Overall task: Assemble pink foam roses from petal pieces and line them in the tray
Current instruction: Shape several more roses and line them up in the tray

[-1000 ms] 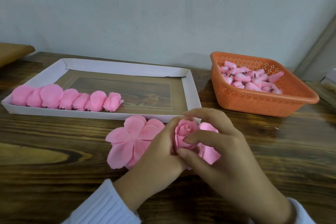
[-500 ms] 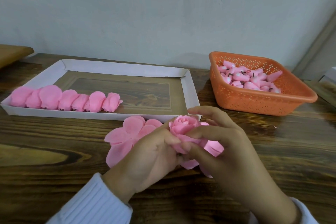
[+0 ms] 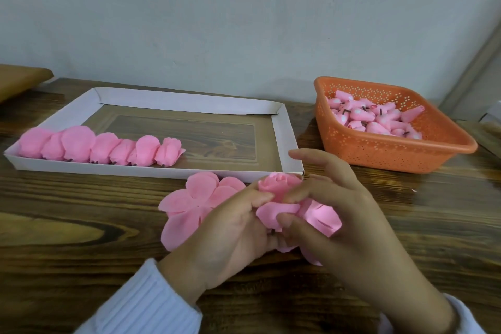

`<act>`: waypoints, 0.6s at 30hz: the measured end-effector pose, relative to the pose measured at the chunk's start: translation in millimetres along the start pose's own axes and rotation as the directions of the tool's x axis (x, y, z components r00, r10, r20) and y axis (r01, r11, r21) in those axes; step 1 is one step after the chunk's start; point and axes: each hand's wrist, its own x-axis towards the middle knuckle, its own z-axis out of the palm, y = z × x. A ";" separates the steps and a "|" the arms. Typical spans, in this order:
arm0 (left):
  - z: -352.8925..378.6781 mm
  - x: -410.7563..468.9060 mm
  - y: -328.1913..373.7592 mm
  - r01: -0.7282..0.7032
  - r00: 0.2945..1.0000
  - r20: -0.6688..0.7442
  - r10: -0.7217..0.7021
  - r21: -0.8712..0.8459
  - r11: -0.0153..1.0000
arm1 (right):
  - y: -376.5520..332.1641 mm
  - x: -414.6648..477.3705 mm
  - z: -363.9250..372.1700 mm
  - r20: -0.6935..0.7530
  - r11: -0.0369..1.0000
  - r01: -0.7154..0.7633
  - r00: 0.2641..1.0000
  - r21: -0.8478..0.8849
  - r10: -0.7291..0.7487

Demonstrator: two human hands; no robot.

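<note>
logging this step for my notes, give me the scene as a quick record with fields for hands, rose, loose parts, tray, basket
left hand: grips the half-built rose from its left, thumb on the petals
right hand: pinches the rose's outer petals
rose: between both hands, in front of the tray's near right corner
petal piece: flat on the table, partly under the left hand
tray: white, about seven finished roses in a row along its near left side
basket: orange, right of the tray, holds pink buds

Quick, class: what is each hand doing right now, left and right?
Left hand: fingers curled round the half-built foam rose, holding it.
Right hand: pinching the same foam rose's petals.
</note>
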 end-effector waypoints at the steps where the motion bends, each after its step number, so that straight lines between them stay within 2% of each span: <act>1: 0.8 -0.7 0.2 -0.009 1.000 0.020 0.009 -0.011 1.000 | 0.6 0.2 -0.2 -0.028 1.000 0.000 1.000 0.001 0.000; 3: 0.0 -2.6 1.3 -0.039 0.995 0.091 0.044 -0.059 0.998 | 1.5 1.1 -0.2 -0.070 1.000 0.011 0.998 0.013 -0.011; 5: -2.1 -4.6 0.7 -0.075 0.989 0.125 0.075 -0.006 0.997 | 2.3 1.3 0.2 -0.089 0.998 -0.008 0.996 0.067 0.014; 8: -3.0 -3.6 -3.8 -0.133 0.991 0.014 0.135 0.279 0.951 | 2.9 1.9 0.4 -0.097 0.992 -0.046 0.994 0.121 0.058; 12: -1.3 -0.9 -5.9 -0.185 0.949 -0.096 0.300 0.600 0.779 | 6.0 2.4 0.2 -0.096 0.985 -0.099 0.989 0.143 0.113; 15: -3.3 -0.8 -7.2 -0.235 0.908 -0.112 0.403 0.662 0.712 | 7.3 2.3 1.4 -0.103 0.973 -0.174 0.976 0.153 0.191; 18: -2.7 -1.1 -8.4 -0.244 0.888 -0.132 0.440 0.677 0.695 | 6.5 3.7 2.5 -0.118 0.958 -0.192 0.968 0.215 0.221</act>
